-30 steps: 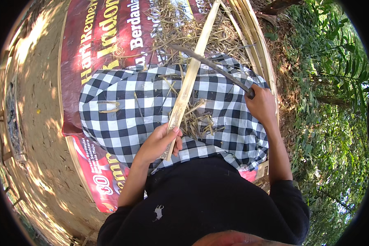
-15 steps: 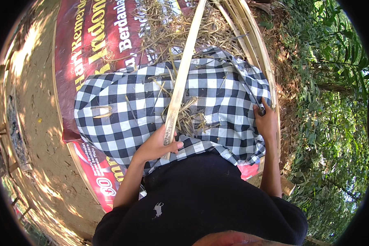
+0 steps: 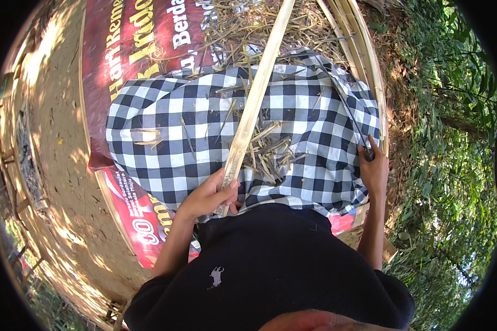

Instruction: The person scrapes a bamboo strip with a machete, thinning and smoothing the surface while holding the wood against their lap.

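Head view: the left grip (image 3: 216, 194) is closed around the near end of a pale strip (image 3: 252, 107), the thumb laid across it and the fingers curled beneath. From there the strip slants up between twelve and one o'clock, past the top edge. The right grip (image 3: 373, 165), at about two o'clock from the left and well apart from it, is wrapped round the handle of a dark knife (image 3: 350, 110); its underside fingers are partly hidden. The blade points to eleven o'clock over the checked cloth (image 3: 292, 118), apart from the strip. The cloth covers the lap under both grips. Loose shavings (image 3: 273, 154) lie on it at two o'clock from the left grip. Beyond the cloth, at twelve o'clock, more litter covers a red banner (image 3: 99, 110). Long slats (image 3: 364, 49) rise near twelve o'clock from the right grip; bare earth (image 3: 66, 165) spreads at nine, plants (image 3: 442, 165) at three.
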`<act>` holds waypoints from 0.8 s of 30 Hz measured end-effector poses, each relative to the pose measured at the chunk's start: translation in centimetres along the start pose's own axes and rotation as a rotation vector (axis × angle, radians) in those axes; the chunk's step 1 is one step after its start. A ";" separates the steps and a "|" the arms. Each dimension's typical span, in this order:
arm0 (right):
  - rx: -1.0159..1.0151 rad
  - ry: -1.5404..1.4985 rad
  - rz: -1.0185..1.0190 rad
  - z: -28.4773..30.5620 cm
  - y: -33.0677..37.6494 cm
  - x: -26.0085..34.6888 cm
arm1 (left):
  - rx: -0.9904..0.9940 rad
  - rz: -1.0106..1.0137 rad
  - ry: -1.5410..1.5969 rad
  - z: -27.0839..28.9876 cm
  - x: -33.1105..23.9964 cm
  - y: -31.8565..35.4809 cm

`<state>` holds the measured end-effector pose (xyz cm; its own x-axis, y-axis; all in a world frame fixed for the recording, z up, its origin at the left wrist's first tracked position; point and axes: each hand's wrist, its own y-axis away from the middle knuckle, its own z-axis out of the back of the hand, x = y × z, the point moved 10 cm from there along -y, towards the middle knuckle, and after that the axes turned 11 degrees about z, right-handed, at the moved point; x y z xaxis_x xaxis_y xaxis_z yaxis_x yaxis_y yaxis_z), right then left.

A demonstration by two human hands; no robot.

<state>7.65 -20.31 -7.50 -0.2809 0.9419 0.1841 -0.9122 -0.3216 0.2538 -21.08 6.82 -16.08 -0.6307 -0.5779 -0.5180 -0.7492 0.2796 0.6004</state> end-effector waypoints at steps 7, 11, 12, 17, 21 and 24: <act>-0.097 0.008 0.105 -0.3 0.9 -0.7 | 0.032 0.112 -0.112 0.5 0.5 -0.1; -0.136 -0.045 0.071 0.5 1.0 0.1 | -0.013 0.005 0.141 1.1 -0.7 -0.5; -0.132 -0.066 0.046 0.9 1.1 0.8 | -0.002 -0.016 0.247 1.7 -0.8 -0.5; -0.053 -0.068 0.303 1.1 0.3 7.4 | -0.298 0.001 0.217 2.2 -3.6 -1.2; -0.018 -0.089 0.619 -1.2 0.3 13.7 | -0.177 -0.032 0.340 0.2 -6.5 -1.3; 0.009 -0.042 0.796 -1.9 0.1 17.1 | -0.189 -0.029 0.145 -0.1 -7.7 -1.3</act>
<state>2.18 -4.03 -6.13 -0.8355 0.4244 0.3491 -0.4397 -0.8973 0.0383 -15.23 10.83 -12.73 -0.5633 -0.6915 -0.4522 -0.7071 0.1204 0.6968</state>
